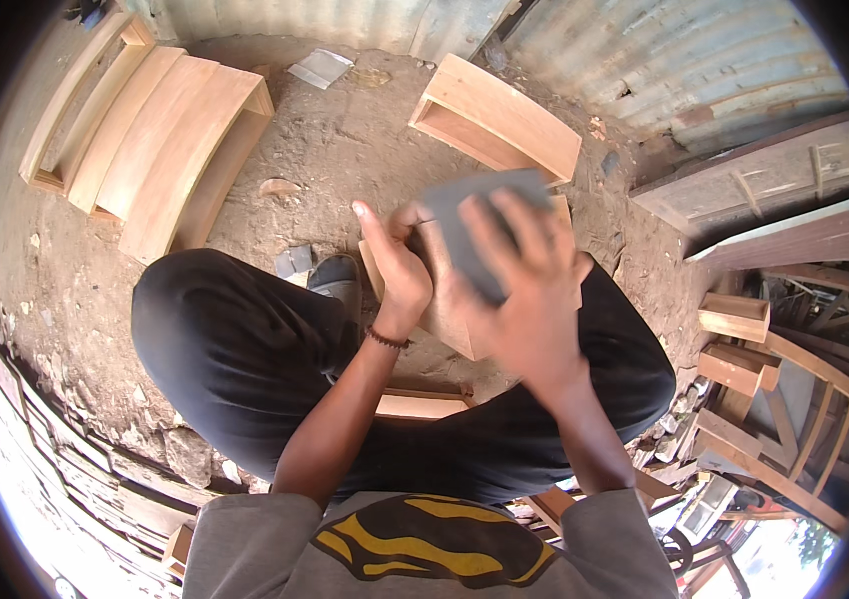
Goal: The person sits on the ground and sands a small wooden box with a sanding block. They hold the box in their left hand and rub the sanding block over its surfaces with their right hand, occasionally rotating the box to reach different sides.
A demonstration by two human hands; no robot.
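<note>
Between my knees is a light wooden box [442, 318], apparently a drawer, partly hidden by my hands. My left hand [403, 273], with a beaded bracelet at the wrist, lies against its left part; the thumb sticks up and the fingers curl around the wood. Under the spread fingers of my right hand [533, 288] is a dark grey sheet of sandpaper [481, 191], held over the box's right part. Both the sheet and the right hand are blurred. How firmly the sheet touches the wood cannot be seen.
Several wooden drawers [177, 142] stand in a row at upper left. Another drawer [503, 112] lies ahead near a corrugated metal wall [664, 60]. A small folded sheet [293, 260] lies by my shoe [334, 273]. Small wooden boxes [735, 318] and a chair-like frame [814, 442] stand at right.
</note>
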